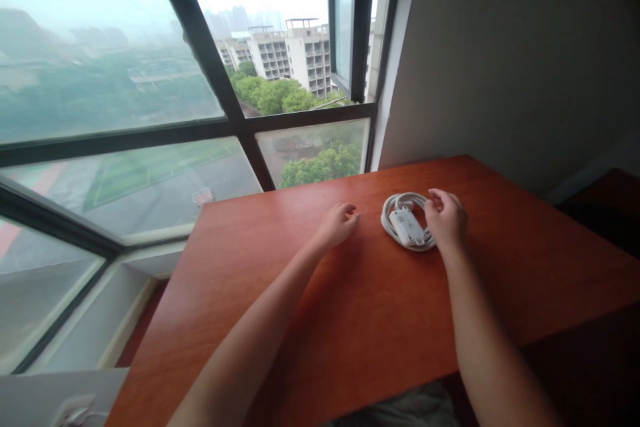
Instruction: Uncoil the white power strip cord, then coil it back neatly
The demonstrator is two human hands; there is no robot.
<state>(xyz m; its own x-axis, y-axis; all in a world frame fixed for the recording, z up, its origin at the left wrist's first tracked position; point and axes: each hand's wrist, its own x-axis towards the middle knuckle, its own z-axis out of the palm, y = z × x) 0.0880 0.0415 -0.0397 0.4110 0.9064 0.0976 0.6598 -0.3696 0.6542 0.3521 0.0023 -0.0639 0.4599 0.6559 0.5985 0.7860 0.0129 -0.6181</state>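
A white power strip (409, 225) lies on the reddish-brown wooden table, inside the loops of its own coiled white cord (391, 230). Its upturned face carries a small label and looks like the underside. At the right edge of the coil is my right hand (447, 217), fingers loosely bent and thumb apart from them; whether it touches the cord I cannot tell. My left hand (339, 223) hovers over the table to the left of the coil, fingers half curled, with a gap to the thumb and nothing in it.
The wooden table (240, 293) reaches to large dark-framed windows (245, 127), one pane of which stands open at the upper right. A grey wall (500, 67) rises behind the table on the right. Dark fabric (405, 407) shows at the near edge.
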